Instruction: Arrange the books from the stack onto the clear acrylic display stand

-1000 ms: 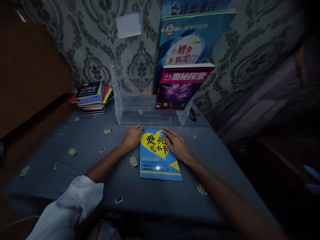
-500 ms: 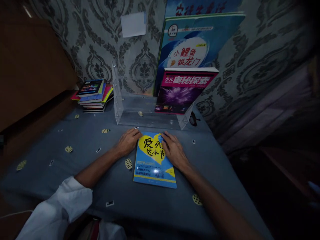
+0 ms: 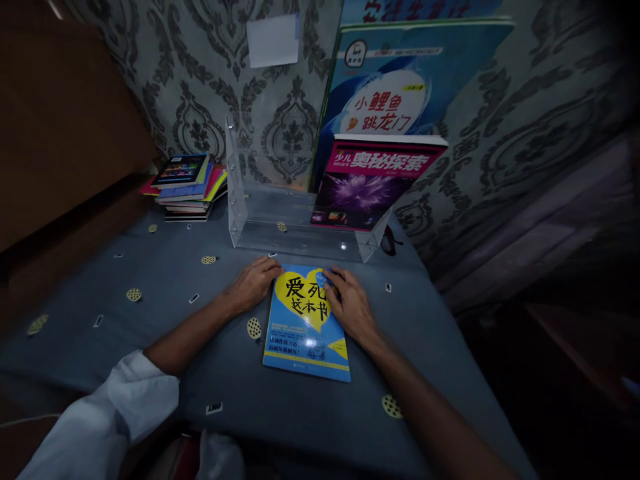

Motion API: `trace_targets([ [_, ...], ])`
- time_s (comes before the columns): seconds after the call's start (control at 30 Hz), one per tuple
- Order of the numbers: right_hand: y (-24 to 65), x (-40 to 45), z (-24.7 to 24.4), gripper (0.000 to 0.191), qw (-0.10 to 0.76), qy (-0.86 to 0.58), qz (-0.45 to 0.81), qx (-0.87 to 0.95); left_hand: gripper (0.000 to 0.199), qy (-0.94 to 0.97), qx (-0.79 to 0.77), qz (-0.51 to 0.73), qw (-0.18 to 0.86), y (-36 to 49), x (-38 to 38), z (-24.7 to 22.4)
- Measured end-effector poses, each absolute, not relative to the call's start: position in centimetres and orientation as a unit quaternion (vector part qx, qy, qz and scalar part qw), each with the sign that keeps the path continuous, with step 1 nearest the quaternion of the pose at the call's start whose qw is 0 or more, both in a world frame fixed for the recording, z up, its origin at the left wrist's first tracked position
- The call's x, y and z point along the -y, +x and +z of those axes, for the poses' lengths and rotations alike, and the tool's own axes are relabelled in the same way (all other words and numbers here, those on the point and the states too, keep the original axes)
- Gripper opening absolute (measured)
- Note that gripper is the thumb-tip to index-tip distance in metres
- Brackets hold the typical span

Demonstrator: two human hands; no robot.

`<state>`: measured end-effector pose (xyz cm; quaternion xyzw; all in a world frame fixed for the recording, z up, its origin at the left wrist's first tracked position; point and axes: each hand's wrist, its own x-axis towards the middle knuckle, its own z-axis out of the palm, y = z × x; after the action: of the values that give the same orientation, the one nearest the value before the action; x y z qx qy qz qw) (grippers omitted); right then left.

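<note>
A blue book (image 3: 305, 347) with a yellow heart and black lettering on its cover lies face up on the cloth-covered table. At its upper left corner is my left hand (image 3: 256, 283), fingers together and bent, their tips gripping the edge. My right hand (image 3: 353, 303) is on the upper right side, with bent fingers over the cover and the palm by the right edge. Just beyond the book stands a clear acrylic book rack (image 3: 295, 241). A magenta and purple book (image 3: 373, 183) leans in its right part, with a tall teal picture book (image 3: 400, 80) behind.
A stack of books (image 3: 185, 190) sits at the back left of the table (image 3: 165, 300). Dark glasses (image 3: 389, 241) lie beside the rack's right end. A white paper (image 3: 273, 41) is on the patterned wall behind. The table's right edge drops into shadow.
The view has shifted slightly, so the rack and its books look a little larger. Both hands stay at the upper sides of the blue book, which has hardly moved.
</note>
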<state>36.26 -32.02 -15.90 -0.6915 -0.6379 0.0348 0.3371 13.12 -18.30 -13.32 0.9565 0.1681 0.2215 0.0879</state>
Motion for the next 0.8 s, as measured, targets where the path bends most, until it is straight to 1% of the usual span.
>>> trace_targets([
  [0.17, 36.59, 31.97, -15.97, 0.041, 0.363, -0.685, 0.045, 0.63, 0.033, 0.955, -0.151, 0.244, 0.078, 13.25, 18.12, -13.49],
  [0.37, 36.77, 32.08, -16.12, 0.039, 0.375, -0.676, 0.037, 0.633, 0.032, 0.954, -0.111, 0.272, 0.054, 13.48, 17.9, -13.75],
  [0.8, 36.76, 32.35, -15.38, 0.039, 0.383, -0.673, 0.055, 0.631, 0.04, 0.959, -0.123, 0.252, 0.051, 13.19, 17.65, -13.68],
])
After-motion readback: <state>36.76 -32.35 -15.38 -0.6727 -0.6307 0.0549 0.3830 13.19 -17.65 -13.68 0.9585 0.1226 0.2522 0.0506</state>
